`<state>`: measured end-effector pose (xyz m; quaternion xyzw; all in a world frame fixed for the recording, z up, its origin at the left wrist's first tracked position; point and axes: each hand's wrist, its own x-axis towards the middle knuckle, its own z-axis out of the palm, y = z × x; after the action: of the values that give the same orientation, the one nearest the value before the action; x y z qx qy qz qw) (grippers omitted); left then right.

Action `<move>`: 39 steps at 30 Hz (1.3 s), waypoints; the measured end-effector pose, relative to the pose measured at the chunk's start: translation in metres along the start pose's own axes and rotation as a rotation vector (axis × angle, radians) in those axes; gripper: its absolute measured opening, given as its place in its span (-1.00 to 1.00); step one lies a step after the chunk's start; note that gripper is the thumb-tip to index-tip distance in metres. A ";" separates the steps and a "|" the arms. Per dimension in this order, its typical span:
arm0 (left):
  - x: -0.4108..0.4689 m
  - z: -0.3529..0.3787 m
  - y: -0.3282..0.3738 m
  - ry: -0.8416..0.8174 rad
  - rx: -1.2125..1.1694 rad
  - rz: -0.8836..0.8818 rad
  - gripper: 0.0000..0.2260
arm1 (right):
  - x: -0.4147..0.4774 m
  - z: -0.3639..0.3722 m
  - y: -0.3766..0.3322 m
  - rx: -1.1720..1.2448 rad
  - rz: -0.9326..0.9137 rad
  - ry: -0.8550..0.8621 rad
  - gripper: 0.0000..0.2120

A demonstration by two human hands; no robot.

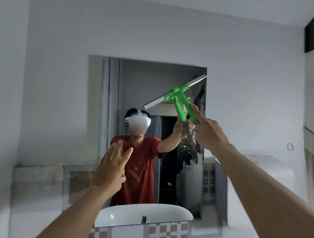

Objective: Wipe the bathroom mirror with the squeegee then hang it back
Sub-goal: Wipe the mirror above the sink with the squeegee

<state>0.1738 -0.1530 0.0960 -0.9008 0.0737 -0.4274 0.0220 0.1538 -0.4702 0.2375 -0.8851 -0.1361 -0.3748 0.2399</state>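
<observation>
Head view: right hand [209,131] is clamped on the handle of the green squeegee [179,96], index finger pointing up along it. Blade sits at the mirror [144,100] upper-right corner, tilted, high end at the right edge, low end toward mirror centre. Whether the rubber is fully touching the glass, can't tell; the reflection meets it closely, so probably yes. Left hand [112,166] is free, fingers spread apart, holding nothing, hovering in front of the lower-left part of the mirror.

Risks from here:
- Blade is skewed. If it's pulled down at this angle with uneven pressure, one end likely lifts and leaves streaks.
- High end is right at the mirror's right edge. A drift outward runs the rubber off the glass onto the wall [245,87].
- Grip is low on the handle at arm's reach, so little leverage; the blade could chatter or twist.
- Sink [144,212] sits below the bottom edge; a slip drops the tool into it.
- Hanging spot not identifiable in frame.
</observation>
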 end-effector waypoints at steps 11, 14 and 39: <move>-0.031 0.024 -0.016 0.039 -0.069 0.048 -0.16 | -0.059 0.076 -0.051 0.434 0.235 0.016 -0.18; -0.035 0.028 -0.020 0.029 -0.074 0.053 -0.12 | -0.068 0.104 -0.072 0.588 0.289 0.040 -0.21; -0.058 0.053 -0.033 -0.048 0.068 0.065 -0.32 | -0.069 0.119 -0.102 -0.136 -0.201 -0.003 -0.18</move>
<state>0.1829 -0.1130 0.0212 -0.9066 0.0876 -0.4070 0.0684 0.1352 -0.3252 0.1477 -0.8818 -0.1986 -0.4041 0.1403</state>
